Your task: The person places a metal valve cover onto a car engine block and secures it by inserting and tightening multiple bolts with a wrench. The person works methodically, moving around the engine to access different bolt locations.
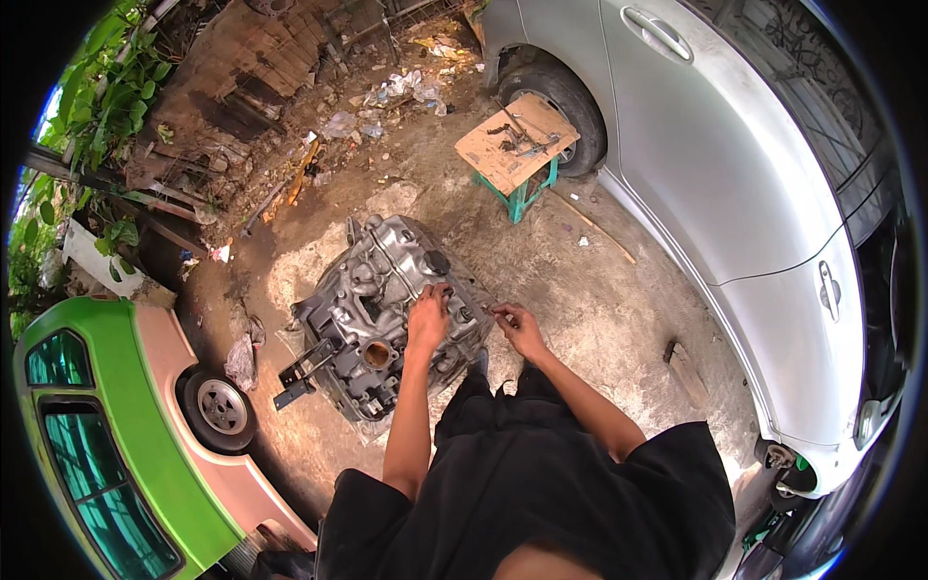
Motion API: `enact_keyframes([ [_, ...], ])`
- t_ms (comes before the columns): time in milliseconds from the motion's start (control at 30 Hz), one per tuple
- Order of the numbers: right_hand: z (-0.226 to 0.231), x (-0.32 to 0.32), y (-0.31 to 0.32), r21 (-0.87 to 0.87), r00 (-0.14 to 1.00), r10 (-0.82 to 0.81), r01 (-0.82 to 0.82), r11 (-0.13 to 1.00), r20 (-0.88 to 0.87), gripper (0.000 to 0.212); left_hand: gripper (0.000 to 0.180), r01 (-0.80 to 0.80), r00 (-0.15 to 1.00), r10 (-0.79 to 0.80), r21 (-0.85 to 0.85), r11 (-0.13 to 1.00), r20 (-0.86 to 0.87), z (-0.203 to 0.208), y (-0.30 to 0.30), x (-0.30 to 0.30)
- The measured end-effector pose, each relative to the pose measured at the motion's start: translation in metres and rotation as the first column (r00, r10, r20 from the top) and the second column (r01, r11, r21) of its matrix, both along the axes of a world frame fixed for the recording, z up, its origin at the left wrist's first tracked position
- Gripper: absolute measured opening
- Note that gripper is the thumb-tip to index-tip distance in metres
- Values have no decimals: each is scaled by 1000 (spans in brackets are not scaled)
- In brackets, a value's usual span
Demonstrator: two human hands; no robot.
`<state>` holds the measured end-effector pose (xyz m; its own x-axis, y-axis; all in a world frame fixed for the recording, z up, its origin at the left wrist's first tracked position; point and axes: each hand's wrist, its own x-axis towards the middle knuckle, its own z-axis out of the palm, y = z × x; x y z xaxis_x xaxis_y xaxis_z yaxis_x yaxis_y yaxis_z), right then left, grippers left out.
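1. Outdoors, a green-and-peach car [140, 416] with a spoked wheel [222, 406] stands at far left, its length cut off by the round edge of the view.

2. Beside it, a bulky grey metal engine [353, 280] sits low on the stained concrete floor [599, 251], directly before the person — likely set there so both hands reach it from above. Its underside, and whatever supports it, is hidden.

3. The left hand [429, 304] rests on the engine's upper right part, fingers curled downward, perhaps for steadiness. Whether they grip anything cannot be told; the knuckles cover the contact.

4. At the engine's right edge, the right hand [519, 327] has its fingers drawn together, as if for fine handling — anything pinched there is too small to make out.

5. Farther right, a green stool [517, 203] topped by a flat tan board [483, 155] carries dark metal tools [522, 135], presumably kept off the ground. Their exact kinds are unclear.

6. Behind it, a silver car [715, 193] curves out of view, one tyre [590, 116] partly masked by the board.
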<state>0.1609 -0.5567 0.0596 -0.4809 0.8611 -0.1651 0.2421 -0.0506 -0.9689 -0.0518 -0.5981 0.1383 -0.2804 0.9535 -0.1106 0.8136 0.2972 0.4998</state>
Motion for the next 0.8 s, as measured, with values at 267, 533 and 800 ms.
enact_keyframes([
  [267, -15, -24, -31, 25, 980, -181, 183, 983, -80, 15, 30, 73, 997, -73, 0, 997, 28, -3, 5, -14],
  [533, -25, -31, -42, 40, 955, -278, 283, 958, -103, 13, 25, 153, 985, -153, 17, 988, 75, -3, 5, -22],
  [800, -35, -22, -30, -112, 966, -209, 193, 975, -152, 14, 24, 161, 976, -169, 69, 985, 137, -6, 5, -26],
])
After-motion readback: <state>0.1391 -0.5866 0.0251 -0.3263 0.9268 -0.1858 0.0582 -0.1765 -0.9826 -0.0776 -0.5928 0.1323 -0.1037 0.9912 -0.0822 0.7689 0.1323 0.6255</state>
